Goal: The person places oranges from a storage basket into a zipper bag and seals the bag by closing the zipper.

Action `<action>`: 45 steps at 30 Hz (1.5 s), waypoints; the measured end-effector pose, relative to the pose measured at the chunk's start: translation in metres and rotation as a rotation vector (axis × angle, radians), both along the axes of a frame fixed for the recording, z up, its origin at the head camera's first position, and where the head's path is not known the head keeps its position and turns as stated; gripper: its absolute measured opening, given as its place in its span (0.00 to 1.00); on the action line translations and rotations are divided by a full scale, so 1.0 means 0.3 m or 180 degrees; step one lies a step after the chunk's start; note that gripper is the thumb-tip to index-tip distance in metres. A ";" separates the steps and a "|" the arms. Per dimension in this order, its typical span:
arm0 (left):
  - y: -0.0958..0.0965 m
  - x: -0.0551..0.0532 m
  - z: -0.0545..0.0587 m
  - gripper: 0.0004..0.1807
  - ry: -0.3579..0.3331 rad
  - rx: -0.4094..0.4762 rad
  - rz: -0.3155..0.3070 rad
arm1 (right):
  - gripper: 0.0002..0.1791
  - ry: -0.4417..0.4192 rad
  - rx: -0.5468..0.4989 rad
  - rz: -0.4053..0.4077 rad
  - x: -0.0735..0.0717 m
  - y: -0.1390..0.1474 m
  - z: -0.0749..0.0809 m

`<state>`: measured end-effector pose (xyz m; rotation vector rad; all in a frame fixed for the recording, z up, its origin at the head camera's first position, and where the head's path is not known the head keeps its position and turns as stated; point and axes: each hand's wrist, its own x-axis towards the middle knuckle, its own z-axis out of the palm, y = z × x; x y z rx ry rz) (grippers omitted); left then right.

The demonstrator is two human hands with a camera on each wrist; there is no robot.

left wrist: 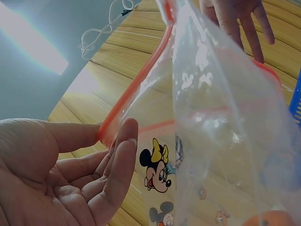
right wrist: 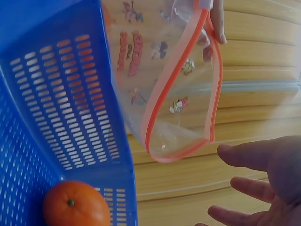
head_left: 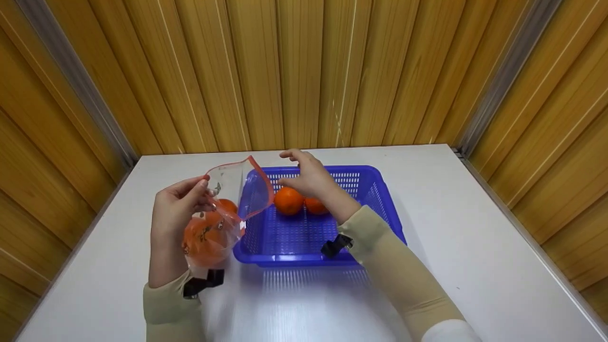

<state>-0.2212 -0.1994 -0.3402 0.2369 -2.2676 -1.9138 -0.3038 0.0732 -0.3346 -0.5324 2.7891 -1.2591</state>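
Note:
My left hand [head_left: 178, 206] pinches the red-edged rim of a clear zip bag [left wrist: 216, 155] printed with cartoon mice. The bag's mouth gapes toward the right, and oranges [head_left: 206, 240] fill its lower part. Over the blue basket [head_left: 294, 259] hovers my right hand [head_left: 308, 175], its fingers spread and nothing between them. Beneath it in the basket lie two oranges, the left one [head_left: 288, 201] in plain sight and the other [head_left: 316, 205] partly behind my wrist. In the right wrist view one orange [right wrist: 75, 205] shows against the basket wall, apart from my fingers [right wrist: 249, 188].
The basket stands on a white table [head_left: 475, 266], its slotted walls rising around the oranges. Wood-patterned panels [head_left: 299, 71] enclose the table at the back and sides. A white cable [left wrist: 110, 19] hangs near the panels in the left wrist view.

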 end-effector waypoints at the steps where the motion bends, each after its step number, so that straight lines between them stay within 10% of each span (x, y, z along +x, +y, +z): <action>1: 0.000 0.000 0.000 0.24 -0.0008 -0.0001 0.0003 | 0.34 -0.0015 0.0057 -0.0011 -0.007 0.006 -0.002; 26: 0.014 -0.007 -0.003 0.22 0.0090 0.0014 -0.0032 | 0.39 -0.0435 0.1413 -0.0190 -0.101 0.099 -0.104; 45: 0.010 -0.005 -0.003 0.23 0.0007 0.0043 -0.0051 | 0.37 -0.0497 0.1481 -0.0295 -0.150 0.123 -0.213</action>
